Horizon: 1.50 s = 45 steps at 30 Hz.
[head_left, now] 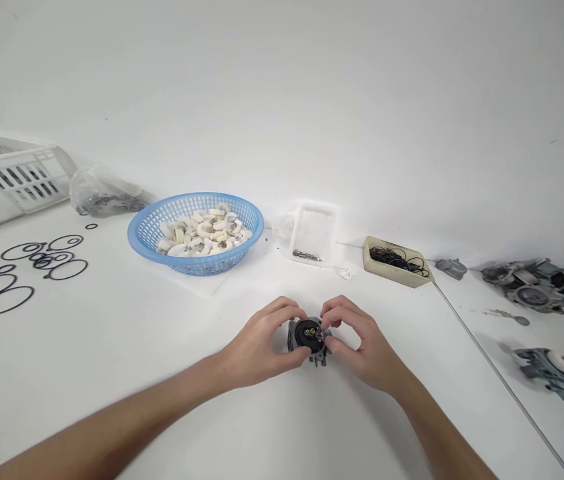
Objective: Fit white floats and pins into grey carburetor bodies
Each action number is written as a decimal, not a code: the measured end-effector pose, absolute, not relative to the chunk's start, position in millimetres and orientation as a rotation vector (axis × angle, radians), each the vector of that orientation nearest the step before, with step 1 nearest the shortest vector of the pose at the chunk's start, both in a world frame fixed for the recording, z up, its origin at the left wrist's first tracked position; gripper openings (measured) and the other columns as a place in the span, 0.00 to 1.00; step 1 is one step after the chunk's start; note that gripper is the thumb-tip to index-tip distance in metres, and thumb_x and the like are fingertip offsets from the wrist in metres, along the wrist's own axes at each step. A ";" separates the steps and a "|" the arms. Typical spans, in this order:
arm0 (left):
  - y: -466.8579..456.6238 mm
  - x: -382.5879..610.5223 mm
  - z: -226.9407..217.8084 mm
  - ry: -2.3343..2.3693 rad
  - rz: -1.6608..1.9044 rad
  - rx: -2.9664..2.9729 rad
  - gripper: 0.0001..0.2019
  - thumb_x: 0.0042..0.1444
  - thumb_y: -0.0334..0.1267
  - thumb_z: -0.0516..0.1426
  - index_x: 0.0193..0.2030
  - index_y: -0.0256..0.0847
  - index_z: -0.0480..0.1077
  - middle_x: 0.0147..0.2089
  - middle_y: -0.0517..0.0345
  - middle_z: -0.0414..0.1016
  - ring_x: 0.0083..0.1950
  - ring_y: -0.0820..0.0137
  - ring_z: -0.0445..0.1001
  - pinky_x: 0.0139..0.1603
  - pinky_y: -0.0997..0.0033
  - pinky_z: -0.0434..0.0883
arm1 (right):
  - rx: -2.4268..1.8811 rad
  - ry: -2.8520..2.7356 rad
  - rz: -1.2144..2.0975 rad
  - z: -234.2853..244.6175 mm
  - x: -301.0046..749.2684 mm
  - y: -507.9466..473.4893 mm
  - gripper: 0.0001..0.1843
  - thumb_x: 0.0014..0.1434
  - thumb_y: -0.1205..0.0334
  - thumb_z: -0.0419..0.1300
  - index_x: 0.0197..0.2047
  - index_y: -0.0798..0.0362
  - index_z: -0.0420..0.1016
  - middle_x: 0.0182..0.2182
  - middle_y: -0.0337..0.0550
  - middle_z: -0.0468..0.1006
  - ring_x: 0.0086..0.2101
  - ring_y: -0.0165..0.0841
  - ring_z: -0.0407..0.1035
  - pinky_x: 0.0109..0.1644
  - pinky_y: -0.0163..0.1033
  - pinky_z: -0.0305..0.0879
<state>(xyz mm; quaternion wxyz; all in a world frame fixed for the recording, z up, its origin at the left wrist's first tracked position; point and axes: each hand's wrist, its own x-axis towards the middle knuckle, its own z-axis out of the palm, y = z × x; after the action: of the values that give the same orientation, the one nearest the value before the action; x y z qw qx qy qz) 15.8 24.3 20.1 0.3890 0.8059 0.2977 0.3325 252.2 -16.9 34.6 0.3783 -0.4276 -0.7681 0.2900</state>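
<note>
A small grey metal carburetor (pixel 309 337) sits on the white table in front of me, its round black inside facing up with brass jets in it. My left hand (pixel 267 343) grips it from the left, thumb at the near rim and fingers at the far rim. At its right edge are the bent thumb and fingers of my right hand (pixel 359 343), closed against the body near a small metal bit. Whether a tiny part lies between those right fingertips is too small to tell.
Behind stand a blue basket (pixel 196 267) of white floats, a white tray (pixel 332 233) with thin pins, and a box (pixel 397 277) of black rings. Rubber O-rings (pixel 7 300) lie left. At right are another carburetor (pixel 552 373) and piled carburetor bodies (pixel 535 297).
</note>
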 end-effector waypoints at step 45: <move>21.3 15.8 20.9 0.751 0.868 2.039 0.16 0.57 0.31 0.64 0.52 0.47 0.74 0.50 0.57 0.75 0.50 0.64 0.75 0.51 0.64 0.72 | -1.083 -1.969 0.796 41.7 247.9 -17.9 0.16 0.56 0.75 0.57 0.44 0.46 0.71 0.40 0.38 0.73 0.39 0.35 0.66 0.45 0.42 0.67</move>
<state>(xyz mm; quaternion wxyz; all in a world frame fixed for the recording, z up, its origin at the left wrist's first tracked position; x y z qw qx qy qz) 15.8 21.3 20.9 0.3903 0.8023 0.2955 0.3416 247.9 -17.9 41.7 0.3699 -0.4219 -0.7674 0.3103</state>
